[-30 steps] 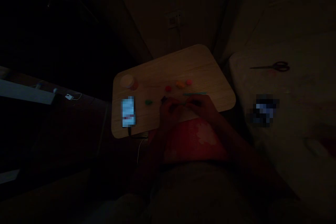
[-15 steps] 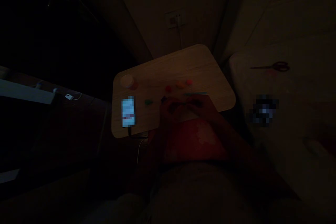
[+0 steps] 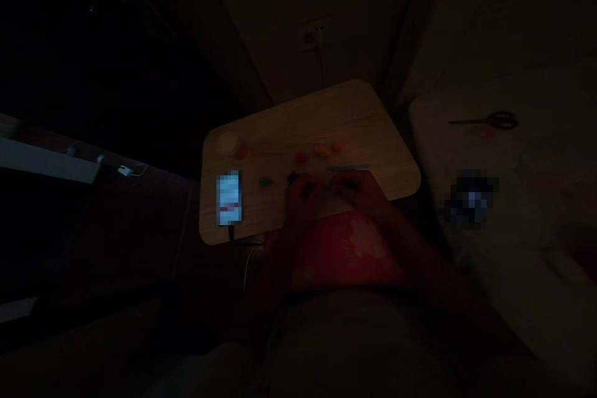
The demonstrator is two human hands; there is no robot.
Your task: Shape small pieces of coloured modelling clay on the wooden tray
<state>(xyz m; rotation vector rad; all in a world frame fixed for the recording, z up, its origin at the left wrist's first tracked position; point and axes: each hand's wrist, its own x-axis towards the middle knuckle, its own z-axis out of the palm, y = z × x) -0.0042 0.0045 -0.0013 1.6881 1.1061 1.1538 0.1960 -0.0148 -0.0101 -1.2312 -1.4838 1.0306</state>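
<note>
In very dim light, my left hand [image 3: 302, 194] and my right hand [image 3: 358, 186] face each other over the near edge of a small wooden table [image 3: 275, 127]. Both have curled fingers. A small green piece [image 3: 328, 186] shows at the fingertips of my right hand. What lies inside my left hand is too dark to make out; a small dark lump [image 3: 293, 176] is beside its fingers. Just beyond the hands are a thin teal stick [image 3: 349, 167], a red lump [image 3: 301, 158], an orange lump [image 3: 321, 150] and a pinkish-red lump [image 3: 337, 147]. Another green lump [image 3: 265, 181] lies to the left.
A lit phone [image 3: 229, 198], blurred out, lies at the table's left, with a lidded tub [image 3: 231, 144] behind it. Scissors [image 3: 501, 120] rest on a pale surface at right. A plugged socket [image 3: 314, 34] is on the wall. Red cloth [image 3: 340, 255] covers my lap.
A small green piece now shows between my hands, where it was dark before. The hands stay over the same spot, and the view has shifted slightly.
</note>
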